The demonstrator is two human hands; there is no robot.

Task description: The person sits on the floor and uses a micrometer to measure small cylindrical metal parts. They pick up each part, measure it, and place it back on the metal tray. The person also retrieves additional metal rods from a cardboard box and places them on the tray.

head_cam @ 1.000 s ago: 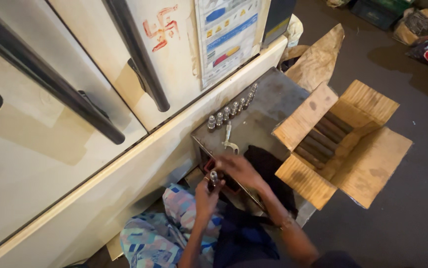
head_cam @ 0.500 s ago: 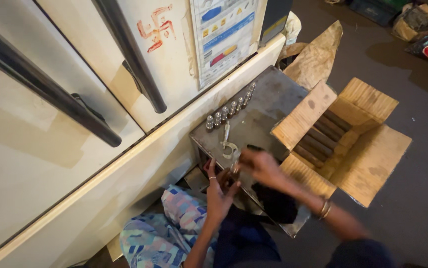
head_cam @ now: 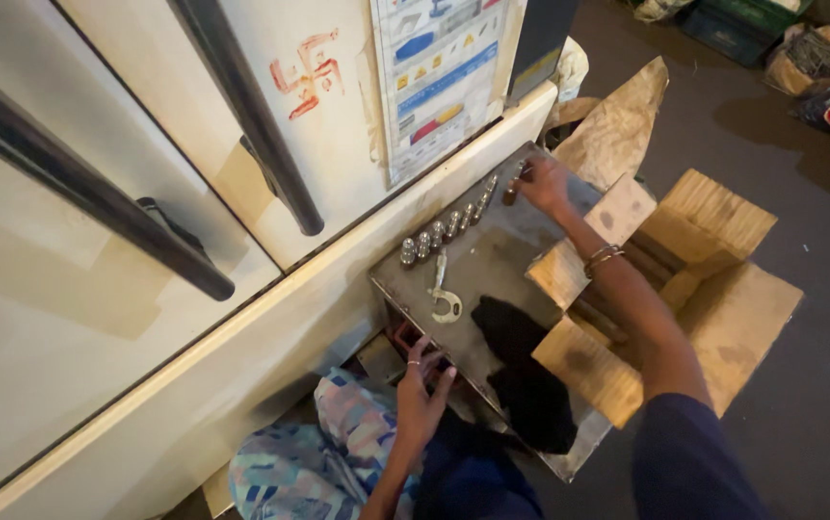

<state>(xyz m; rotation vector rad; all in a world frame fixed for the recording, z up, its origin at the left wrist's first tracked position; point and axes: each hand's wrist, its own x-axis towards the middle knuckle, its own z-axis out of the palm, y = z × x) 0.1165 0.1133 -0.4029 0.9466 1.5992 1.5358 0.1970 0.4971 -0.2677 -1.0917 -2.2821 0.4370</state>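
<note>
Right hand (head_cam: 542, 183) stretched far forward, fingers curled; left hand (head_cam: 421, 395) low, fingers spread.

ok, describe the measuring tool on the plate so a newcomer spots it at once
Find the grey metal plate beside the cream cabinet. Near its left corner, below the row of small metal cylinders, lies the micrometer: the only flat, C-shaped silvery piece there.

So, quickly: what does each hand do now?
Left hand: open, fingers at the metal plate's near edge.
Right hand: closed on a small metal piece.
</note>
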